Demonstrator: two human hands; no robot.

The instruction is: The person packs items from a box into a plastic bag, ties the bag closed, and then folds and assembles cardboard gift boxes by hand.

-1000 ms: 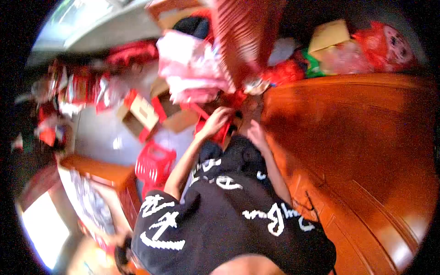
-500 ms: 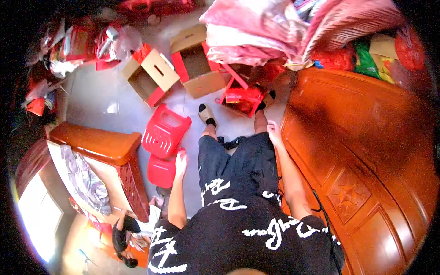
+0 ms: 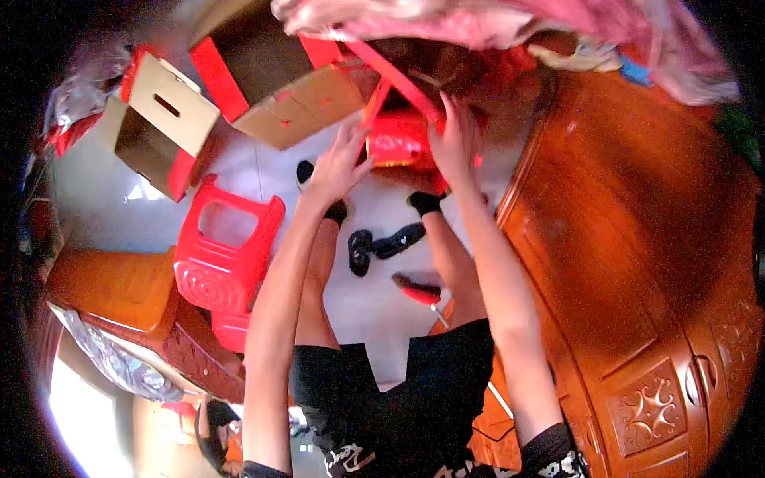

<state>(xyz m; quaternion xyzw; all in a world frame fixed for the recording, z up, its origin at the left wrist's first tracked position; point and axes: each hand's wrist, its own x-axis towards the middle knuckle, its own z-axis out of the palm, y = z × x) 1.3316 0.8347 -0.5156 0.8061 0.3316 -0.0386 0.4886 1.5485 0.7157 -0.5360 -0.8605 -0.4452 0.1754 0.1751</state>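
A red cardboard box point(image 3: 414, 99) with raised flaps stands on the floor ahead of my feet, a shiny red packet point(image 3: 396, 148) inside it. My left hand point(image 3: 341, 162) reaches to the box's left side, its fingers stretched out and the thumb apart. On the other side, my right hand point(image 3: 452, 147) is beside the packet, with fingertips at the end of a red flap. Its thumb and fingers are apart, though blur hides whether they touch the flap. I see no object in either hand.
Open cardboard boxes point(image 3: 303, 105) stand ahead and to the left. A red plastic chair point(image 3: 219, 275) is at my left, a wooden cabinet point(image 3: 606, 239) at my right. Black shoes point(image 3: 360, 253) lie between my legs. Pink bedding point(image 3: 478, 24) hangs at the top.
Both hands have moved from beside my thighs forward to the red box. My body has bent down, so the box, chair and floor appear nearer.
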